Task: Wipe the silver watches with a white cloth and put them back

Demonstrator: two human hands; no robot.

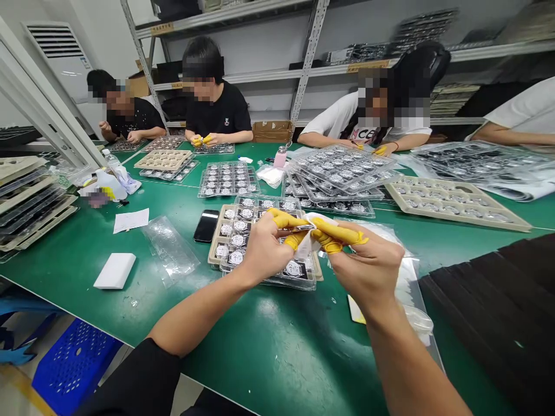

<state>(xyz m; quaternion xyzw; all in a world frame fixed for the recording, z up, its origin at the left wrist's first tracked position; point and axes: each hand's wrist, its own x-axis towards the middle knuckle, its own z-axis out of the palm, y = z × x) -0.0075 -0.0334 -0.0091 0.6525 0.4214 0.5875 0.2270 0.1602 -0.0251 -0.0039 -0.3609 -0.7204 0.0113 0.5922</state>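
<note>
My left hand (269, 245), with yellow finger covers on its fingertips, pinches a small flat shiny piece (301, 227); its exact kind is hidden by the fingers. My right hand (368, 263), also in yellow finger covers, is closed on a white cloth (304, 247) that wraps around the piece's edge. Both hands meet above a clear plastic tray (269, 280) of black-and-white round-printed parts in square pockets. This tray rests on a beige tray (215, 254) with similar pockets.
On the green table (173, 312) are a phone (206, 225), a white block (115, 270), a clear plastic bag (170, 245) and a pink bottle (280, 156). Stacked trays (347, 167) stand ahead; more (30, 202) are at left. Black material (498, 312) lies right. Several co-workers sit opposite.
</note>
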